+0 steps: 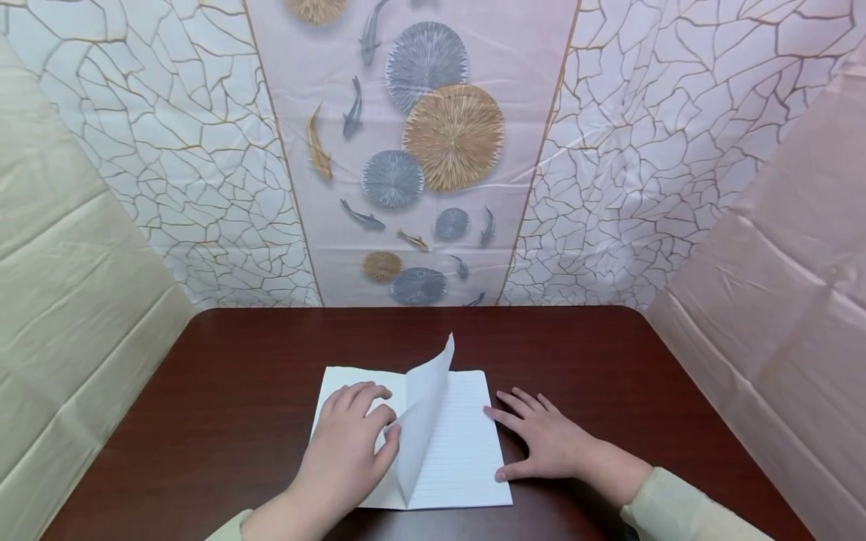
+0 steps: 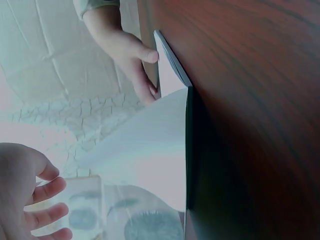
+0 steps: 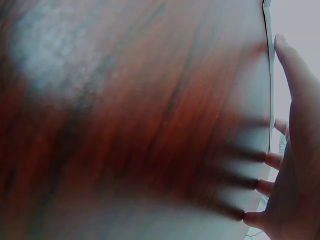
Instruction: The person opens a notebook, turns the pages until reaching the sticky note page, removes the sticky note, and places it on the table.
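Observation:
An open notebook (image 1: 470,458) with lined pages lies on the table. From its fold one leaf (image 1: 428,406) stands up, its top corner curling to the right. My left hand (image 1: 345,447) hovers over the left page, fingers loosely bent, thumb near the raised leaf. In the left wrist view that hand (image 2: 25,195) appears apart from the leaf (image 2: 155,150), nothing between thumb and fingers. My right hand (image 1: 544,439) is spread at the notebook's right side, thumb and index fingertip at its edge. The right wrist view shows its other fingertips (image 3: 252,218) on the tabletop.
The dark red-brown table (image 1: 169,421) has rounded far corners. Behind it hangs a patterned cloth (image 1: 419,150) with fish and round leaf prints. Plain beige cloth walls (image 1: 778,300) slope along both sides.

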Motion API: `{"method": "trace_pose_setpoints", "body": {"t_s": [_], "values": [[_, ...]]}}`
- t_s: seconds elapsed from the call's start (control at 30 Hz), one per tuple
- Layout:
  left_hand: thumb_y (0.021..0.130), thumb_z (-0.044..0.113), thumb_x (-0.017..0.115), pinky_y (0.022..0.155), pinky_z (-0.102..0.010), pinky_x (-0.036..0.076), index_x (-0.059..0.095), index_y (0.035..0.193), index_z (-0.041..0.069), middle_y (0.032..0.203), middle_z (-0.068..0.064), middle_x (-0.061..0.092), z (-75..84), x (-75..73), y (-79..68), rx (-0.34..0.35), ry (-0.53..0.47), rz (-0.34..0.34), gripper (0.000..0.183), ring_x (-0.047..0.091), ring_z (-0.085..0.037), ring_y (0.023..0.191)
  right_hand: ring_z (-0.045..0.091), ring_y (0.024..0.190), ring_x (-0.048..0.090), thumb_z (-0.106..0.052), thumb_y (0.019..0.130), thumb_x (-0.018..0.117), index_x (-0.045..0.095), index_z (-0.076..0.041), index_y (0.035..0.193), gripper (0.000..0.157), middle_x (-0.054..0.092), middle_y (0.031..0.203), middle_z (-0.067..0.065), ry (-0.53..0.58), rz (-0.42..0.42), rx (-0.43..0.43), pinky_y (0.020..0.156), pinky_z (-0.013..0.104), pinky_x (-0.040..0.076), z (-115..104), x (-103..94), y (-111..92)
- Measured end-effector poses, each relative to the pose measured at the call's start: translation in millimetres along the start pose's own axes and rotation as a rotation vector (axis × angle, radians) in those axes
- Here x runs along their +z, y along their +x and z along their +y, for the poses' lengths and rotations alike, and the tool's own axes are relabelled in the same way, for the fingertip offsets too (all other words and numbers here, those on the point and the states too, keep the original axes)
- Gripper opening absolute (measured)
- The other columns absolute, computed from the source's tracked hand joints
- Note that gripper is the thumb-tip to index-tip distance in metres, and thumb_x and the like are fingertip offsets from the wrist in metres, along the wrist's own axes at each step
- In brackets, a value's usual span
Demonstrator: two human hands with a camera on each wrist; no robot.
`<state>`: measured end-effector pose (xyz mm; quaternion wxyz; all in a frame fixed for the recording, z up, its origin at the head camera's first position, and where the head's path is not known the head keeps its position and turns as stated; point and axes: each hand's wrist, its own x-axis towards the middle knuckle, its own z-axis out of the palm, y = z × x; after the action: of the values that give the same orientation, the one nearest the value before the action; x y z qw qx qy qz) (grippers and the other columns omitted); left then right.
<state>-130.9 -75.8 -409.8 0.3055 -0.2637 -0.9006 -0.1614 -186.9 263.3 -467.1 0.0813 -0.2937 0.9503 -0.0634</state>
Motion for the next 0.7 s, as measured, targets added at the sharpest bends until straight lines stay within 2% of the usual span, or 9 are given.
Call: {"method": "trace_pose_setpoints", "body": {"t_s": [0.37,0.7], "values": [[0.083,0.018,0.065,0.097,-0.053,0.04,0.063,0.074,0.022,0.109,-0.002,0.066,-14.0,-11.9,-17.6,-0.085,0.02,0.058,0.01,0.058,-0.031,0.11,0.039,0.147,0.021,-0.086,0.074,0.053,0.036,-0.03,0.154,0.1,0.028,0.161,0.007,0.011,-0.009,0.001,0.109,0.069,0.022,-0.4,-2.7,0.8],[0.082,0.017,0.069,0.095,-0.057,0.04,0.065,0.07,0.023,0.108,-0.002,0.066,-24.9,-24.5,-41.2,-0.214,0.084,0.01,0.014,0.058,-0.031,0.11,0.04,0.147,0.022,-0.086,0.074,0.054,0.036,-0.028,0.155,0.1,0.028,0.161,0.008,0.025,-0.009,-0.009,0.108,0.069,0.023,-2.0,-1.4,-0.6]]}}
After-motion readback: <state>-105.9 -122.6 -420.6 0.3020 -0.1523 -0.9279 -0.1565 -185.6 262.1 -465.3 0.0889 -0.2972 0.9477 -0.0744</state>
